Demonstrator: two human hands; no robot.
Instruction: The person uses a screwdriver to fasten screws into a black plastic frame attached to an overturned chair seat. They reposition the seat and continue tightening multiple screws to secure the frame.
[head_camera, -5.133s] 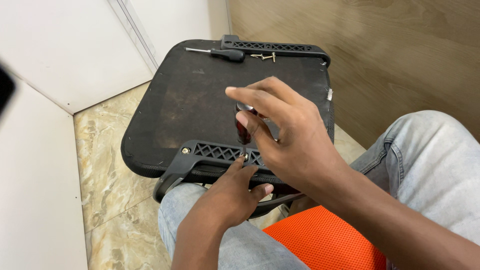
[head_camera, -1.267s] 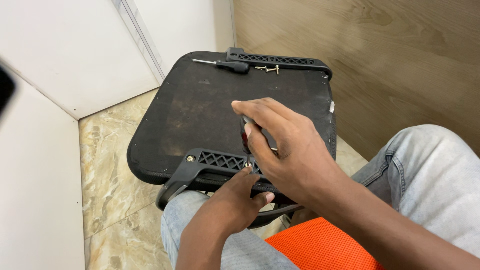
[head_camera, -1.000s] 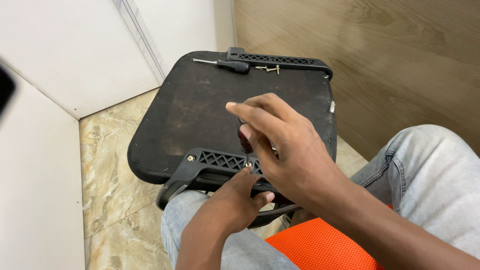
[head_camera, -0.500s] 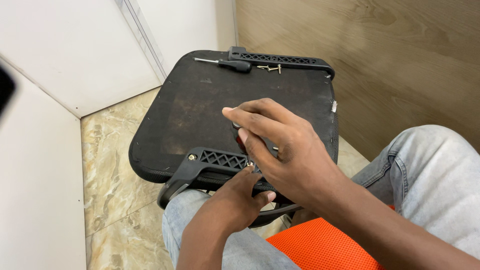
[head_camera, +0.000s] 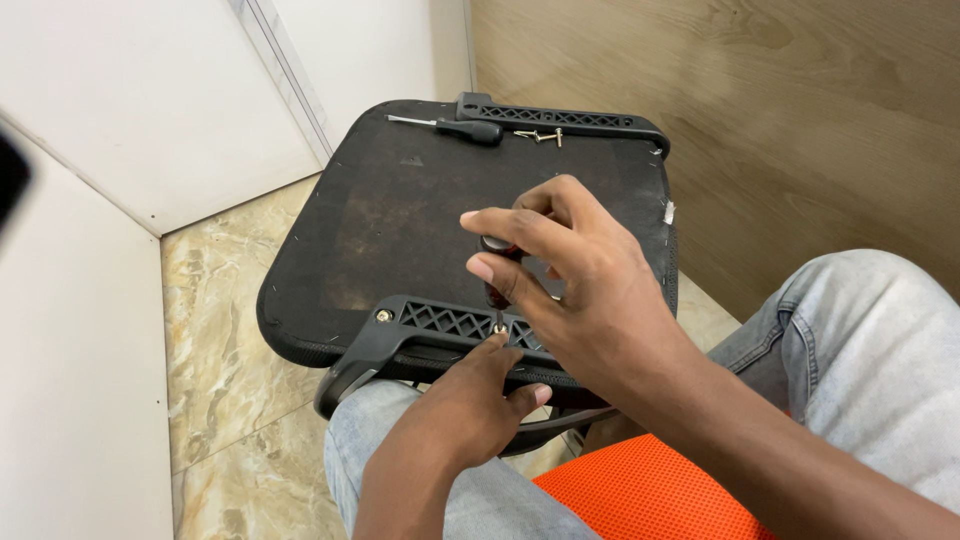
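Screwdriver mostly covered by the right hand: only a dark red stretch of handle and a short bit of shaft showing between the fingers. Tip and the screw under it too small to make out, crowded by the left hand fingertip. Near arm bracket hidden on its right end behind both hands. 2 or 3 loose screws beside the far bracket too tiny to count surely. Dark blurred shape cut off by the left edge, unidentifiable. Orange mesh cut by the bottom edge. Both forearms running out of frame.
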